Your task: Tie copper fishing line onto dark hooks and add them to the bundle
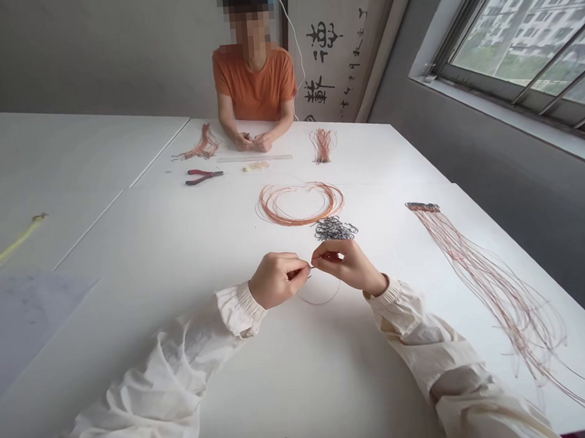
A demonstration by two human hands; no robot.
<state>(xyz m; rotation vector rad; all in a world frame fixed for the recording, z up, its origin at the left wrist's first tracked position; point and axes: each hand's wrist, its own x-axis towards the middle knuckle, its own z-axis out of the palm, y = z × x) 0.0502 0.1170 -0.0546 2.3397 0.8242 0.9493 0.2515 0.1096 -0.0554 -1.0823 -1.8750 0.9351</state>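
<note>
My left hand (pixel 277 279) and my right hand (pixel 346 263) meet over the white table (pixel 176 267), fingertips pinched together on a thin copper-coloured cord (pixel 323 301) that loops down between them. A tiny dark ring may be at the pinch, but it is too small to be sure. Just beyond my hands lies a pile of small dark metal rings (pixel 334 229), and behind it a coil of copper-coloured cord (pixel 300 203).
A fan of cut cords (pixel 497 285) with dark rings at one end lies at the right. Across the table a person in an orange shirt (pixel 254 81) works with both hands, beside red-handled pliers (pixel 202 176), a clear ruler (pixel 255 158) and two cord bundles (pixel 322 143).
</note>
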